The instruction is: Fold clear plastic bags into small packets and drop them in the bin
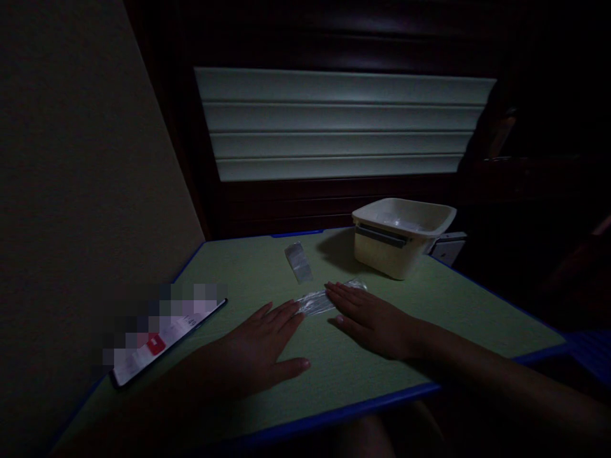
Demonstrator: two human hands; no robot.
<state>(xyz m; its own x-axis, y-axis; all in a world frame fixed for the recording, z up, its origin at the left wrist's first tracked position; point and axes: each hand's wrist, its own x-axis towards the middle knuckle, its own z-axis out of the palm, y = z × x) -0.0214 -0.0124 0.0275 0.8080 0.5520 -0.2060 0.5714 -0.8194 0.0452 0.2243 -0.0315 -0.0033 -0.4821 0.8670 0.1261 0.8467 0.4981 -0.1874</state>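
A crinkled strip of clear plastic, perhaps a flattened bag (315,303), lies across the middle of the table. My left hand (260,343) rests flat with its fingertips on the strip's left end, thumb spread out to the side. Over the right part of the strip lies my right hand (370,318), its fingers stretched out and pressing on the plastic. A second piece, a small folded clear plastic bag (298,261), is on the table just beyond my hands and touches neither.
A cream plastic bin (382,251) with a grey handle stands at the back right, clear plastic visible inside. On the left lies a phone (165,343) with a lit, partly blurred screen. The green table (334,388) has a blue edge. White slats (344,121) are behind it.
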